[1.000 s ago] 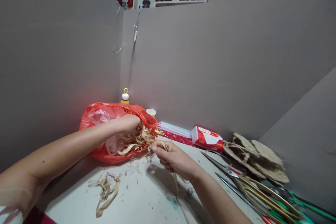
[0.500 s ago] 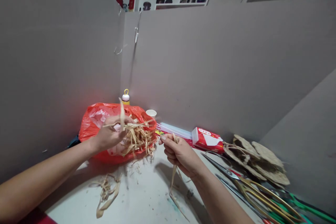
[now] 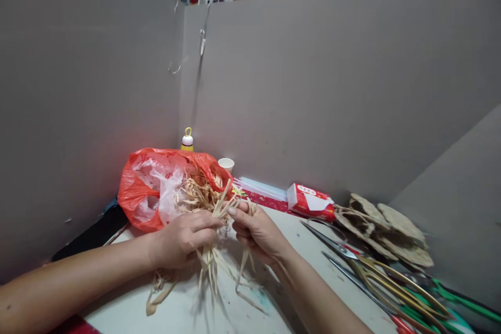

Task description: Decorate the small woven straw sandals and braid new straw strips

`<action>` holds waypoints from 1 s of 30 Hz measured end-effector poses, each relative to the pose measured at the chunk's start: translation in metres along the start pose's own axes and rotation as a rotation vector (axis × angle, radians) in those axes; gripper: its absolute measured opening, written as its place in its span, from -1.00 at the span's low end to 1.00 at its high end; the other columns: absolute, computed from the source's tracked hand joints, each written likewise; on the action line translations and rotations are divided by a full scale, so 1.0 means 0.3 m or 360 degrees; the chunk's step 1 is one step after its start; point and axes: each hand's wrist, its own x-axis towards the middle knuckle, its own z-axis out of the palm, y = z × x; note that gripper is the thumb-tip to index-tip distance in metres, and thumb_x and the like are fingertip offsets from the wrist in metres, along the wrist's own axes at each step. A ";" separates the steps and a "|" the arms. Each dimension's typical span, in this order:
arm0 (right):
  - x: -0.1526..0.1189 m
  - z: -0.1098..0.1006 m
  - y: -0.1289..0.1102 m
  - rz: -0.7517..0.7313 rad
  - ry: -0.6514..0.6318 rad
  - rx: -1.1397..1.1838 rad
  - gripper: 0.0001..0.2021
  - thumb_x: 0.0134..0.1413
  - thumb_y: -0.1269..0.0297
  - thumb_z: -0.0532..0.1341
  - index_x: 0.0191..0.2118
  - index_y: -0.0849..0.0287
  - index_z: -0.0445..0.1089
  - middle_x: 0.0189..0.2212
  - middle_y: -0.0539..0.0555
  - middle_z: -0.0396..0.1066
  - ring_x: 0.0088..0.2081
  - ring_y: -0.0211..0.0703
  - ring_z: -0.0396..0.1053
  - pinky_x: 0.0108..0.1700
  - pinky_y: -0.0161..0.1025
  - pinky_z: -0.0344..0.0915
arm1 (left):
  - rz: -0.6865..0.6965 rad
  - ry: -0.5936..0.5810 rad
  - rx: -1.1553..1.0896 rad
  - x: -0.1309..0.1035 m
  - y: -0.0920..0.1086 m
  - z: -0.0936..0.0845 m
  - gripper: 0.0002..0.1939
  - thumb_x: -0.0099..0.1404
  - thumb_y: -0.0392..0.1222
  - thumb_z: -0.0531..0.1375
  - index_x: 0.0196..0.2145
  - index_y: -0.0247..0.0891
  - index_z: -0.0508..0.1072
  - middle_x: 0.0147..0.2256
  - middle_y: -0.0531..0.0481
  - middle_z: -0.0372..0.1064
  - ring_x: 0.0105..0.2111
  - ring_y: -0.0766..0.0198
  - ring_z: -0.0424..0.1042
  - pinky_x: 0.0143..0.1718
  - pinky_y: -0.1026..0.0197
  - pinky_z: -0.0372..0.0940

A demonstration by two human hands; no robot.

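My left hand (image 3: 191,237) is closed round a bundle of pale dried straw strips (image 3: 211,266), whose ends hang below it and poke up past the fingers. Close beside it, my right hand (image 3: 254,229) pinches the upper ends of strips between thumb and fingers, and a long thin strip trails beneath it to the table. Behind the left hand, a red plastic bag (image 3: 133,188) lies open with more tangled straw (image 3: 198,190) and a whitish plastic inner bag showing. A small loose curl of straw (image 3: 156,297) rests on the white table (image 3: 125,297), partly behind my left forearm.
Large gold-handled scissors (image 3: 376,276) and green-handled tools (image 3: 465,305) lie at the right, near woven straw-coloured pieces (image 3: 391,229). A red tissue pack (image 3: 309,202), pale sticks (image 3: 262,188), a white cup (image 3: 226,164) and a yellow bottle (image 3: 187,142) stand along the grey partition.
My left hand has come down and right from the bag's mouth with a bundle of strips, meeting my right hand. The right hand has shifted slightly left, still holding its strip.
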 end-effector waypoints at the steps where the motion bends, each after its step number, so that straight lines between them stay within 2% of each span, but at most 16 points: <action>1: 0.006 -0.003 0.011 -0.0019 0.0079 -0.0016 -0.58 -0.20 -0.02 0.39 -0.48 0.16 0.22 -0.76 -0.28 -0.18 -0.69 -0.48 -0.34 -0.67 -0.40 -0.35 | -0.0010 -0.0043 -0.0033 0.002 -0.002 0.009 -0.77 0.14 -0.40 0.11 -0.19 -0.37 0.36 -0.10 -0.31 0.40 -0.08 0.06 0.39 -0.10 0.00 0.37; 3: 0.018 -0.011 0.030 -0.0053 0.0202 -0.0056 -0.52 -0.21 -0.05 0.38 -0.58 0.14 0.11 -0.78 -0.26 -0.16 -0.70 -0.48 -0.30 -0.67 -0.39 -0.31 | -0.0079 -0.0106 -0.0150 0.014 -0.001 0.013 -0.70 0.06 -0.47 0.07 -0.21 -0.35 0.38 -0.09 -0.29 0.39 -0.05 0.07 0.37 -0.07 0.00 0.36; 6: 0.029 -0.024 0.048 -0.0081 0.0285 -0.0084 -0.46 -0.19 -0.06 0.37 -0.64 0.12 0.00 -0.79 -0.24 -0.15 -0.71 -0.49 -0.28 -0.67 -0.37 -0.29 | -0.0364 -0.0071 -0.0487 0.042 0.001 0.004 -0.65 0.01 -0.53 0.02 -0.27 -0.31 0.43 -0.10 -0.20 0.42 -0.03 0.15 0.37 -0.02 0.03 0.33; 9: 0.033 -0.026 0.054 -0.0093 0.0321 -0.0117 -0.45 -0.13 -0.10 0.32 -0.64 0.12 -0.02 -0.79 -0.24 -0.16 -0.70 -0.47 -0.28 -0.65 -0.37 -0.29 | -0.0849 0.0014 -0.0961 0.072 -0.007 0.001 -0.68 0.09 -0.50 0.00 -0.31 -0.31 0.48 -0.15 -0.11 0.47 -0.10 0.22 0.44 -0.03 0.09 0.33; 12: 0.031 -0.021 0.057 -0.0092 0.0351 -0.0183 -0.46 -0.06 -0.14 0.26 -0.65 0.12 -0.01 -0.77 -0.22 -0.16 -0.69 -0.46 -0.27 -0.64 -0.36 -0.29 | -0.1360 0.0121 -0.1324 0.097 -0.024 0.014 -0.84 0.19 -0.34 0.09 -0.35 -0.34 0.48 -0.30 -0.06 0.50 -0.27 0.27 0.47 -0.17 0.17 0.35; 14: 0.030 -0.018 0.059 -0.0086 0.0349 -0.0203 -0.45 -0.02 -0.16 0.22 -0.66 0.12 -0.03 -0.76 -0.21 -0.16 -0.69 -0.45 -0.25 -0.64 -0.36 -0.28 | -0.1518 0.0249 -0.1402 0.107 -0.034 0.029 -0.90 0.15 -0.26 0.18 -0.39 -0.35 0.45 -0.41 0.00 0.47 -0.39 0.32 0.43 -0.30 0.24 0.34; 17: 0.030 -0.021 0.060 -0.0138 0.0393 -0.0167 -0.46 0.00 -0.13 0.22 -0.65 0.11 -0.04 -0.76 -0.20 -0.14 -0.69 -0.44 -0.23 -0.64 -0.37 -0.25 | -0.1492 0.0406 -0.1276 0.109 -0.040 0.047 -0.95 0.09 -0.32 0.21 -0.43 -0.34 0.43 -0.48 0.06 0.39 -0.46 0.38 0.36 -0.38 0.30 0.27; 21: 0.038 -0.038 0.060 -0.0258 0.0596 -0.0027 -0.50 -0.08 -0.07 0.31 -0.60 0.11 0.00 -0.75 -0.24 -0.17 -0.69 -0.44 -0.25 -0.67 -0.41 -0.25 | -0.1404 0.0452 -0.1007 0.097 -0.032 0.052 -0.93 0.10 -0.37 0.15 -0.42 -0.33 0.44 -0.44 0.04 0.40 -0.40 0.36 0.36 -0.32 0.29 0.27; 26: 0.045 -0.060 0.053 -0.0177 0.0593 0.0111 -0.58 -0.12 -0.10 0.31 -0.49 0.19 0.28 -0.74 -0.25 -0.18 -0.69 -0.47 -0.26 -0.68 -0.47 -0.27 | -0.1222 0.0476 -0.0574 0.075 -0.063 0.028 -0.85 0.14 -0.42 0.08 -0.41 -0.30 0.43 -0.41 0.01 0.41 -0.37 0.33 0.38 -0.27 0.26 0.28; 28: 0.042 -0.061 0.049 -0.0151 0.0545 0.0115 -0.58 -0.10 -0.10 0.30 -0.50 0.21 0.30 -0.73 -0.24 -0.17 -0.69 -0.47 -0.26 -0.68 -0.48 -0.27 | -0.1116 0.0356 -0.0270 0.060 -0.096 0.015 -0.82 0.15 -0.44 0.05 -0.38 -0.29 0.42 -0.38 -0.02 0.41 -0.34 0.30 0.37 -0.22 0.22 0.27; 30: 0.035 -0.057 0.045 -0.0125 0.0505 0.0104 -0.57 -0.09 -0.10 0.30 -0.52 0.21 0.29 -0.72 -0.23 -0.16 -0.68 -0.48 -0.25 -0.67 -0.48 -0.27 | -0.1101 0.0079 -0.0027 0.044 -0.129 0.003 -0.83 0.15 -0.44 0.05 -0.41 -0.30 0.42 -0.39 -0.05 0.41 -0.34 0.26 0.35 -0.22 0.18 0.26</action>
